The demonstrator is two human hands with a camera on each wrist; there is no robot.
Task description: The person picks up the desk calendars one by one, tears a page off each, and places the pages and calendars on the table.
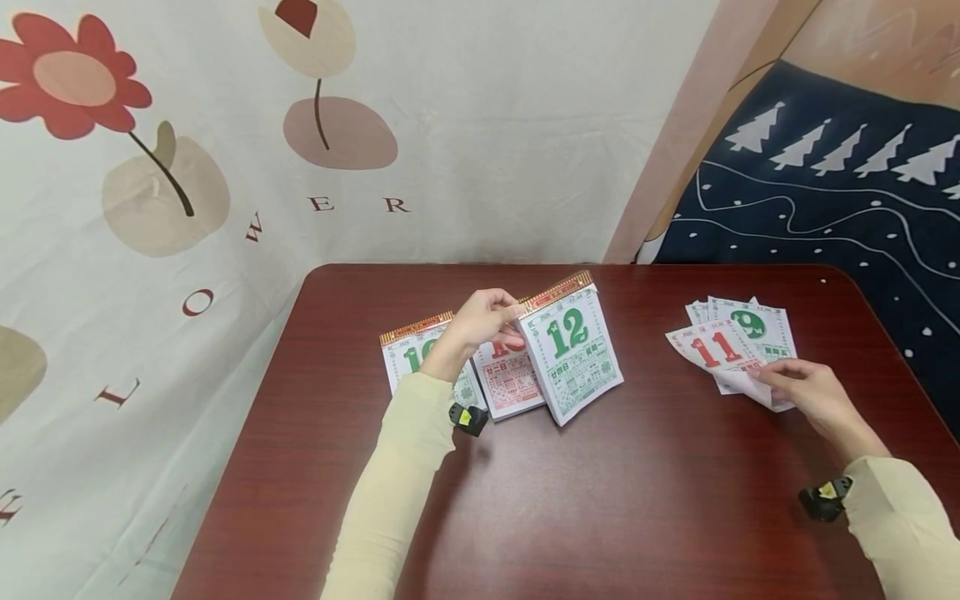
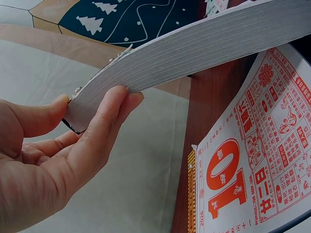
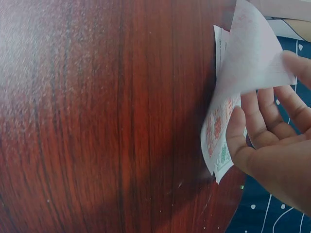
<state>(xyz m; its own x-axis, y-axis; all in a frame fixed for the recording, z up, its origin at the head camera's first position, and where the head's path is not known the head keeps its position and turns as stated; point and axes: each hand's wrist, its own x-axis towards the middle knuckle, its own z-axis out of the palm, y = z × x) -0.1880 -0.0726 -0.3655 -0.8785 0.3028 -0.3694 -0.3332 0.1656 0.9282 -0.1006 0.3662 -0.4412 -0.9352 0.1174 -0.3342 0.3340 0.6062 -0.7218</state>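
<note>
My left hand (image 1: 480,323) grips the top left corner of a tear-off calendar (image 1: 573,354) with a green 12 under a gold-and-red header. In the left wrist view its thick page edges (image 2: 194,51) bend between thumb and fingers. Beside it lies a calendar (image 1: 512,387) with a red 10 (image 2: 226,179), its top behind that hand. Over at the right, my right hand (image 1: 813,400) pinches the lower right edge of a loose sheet (image 1: 712,350) printed with a red 11. This sheet curls upward over a pile of sheets, one with a green 9 (image 1: 765,325).
A third calendar (image 1: 401,358) with green print lies at the left, partly behind my left arm. The dark red wooden table (image 1: 645,500) backs onto a white cloth (image 1: 487,167) with flowers. A dark blue cloth (image 1: 817,200) with white trees hangs at the right.
</note>
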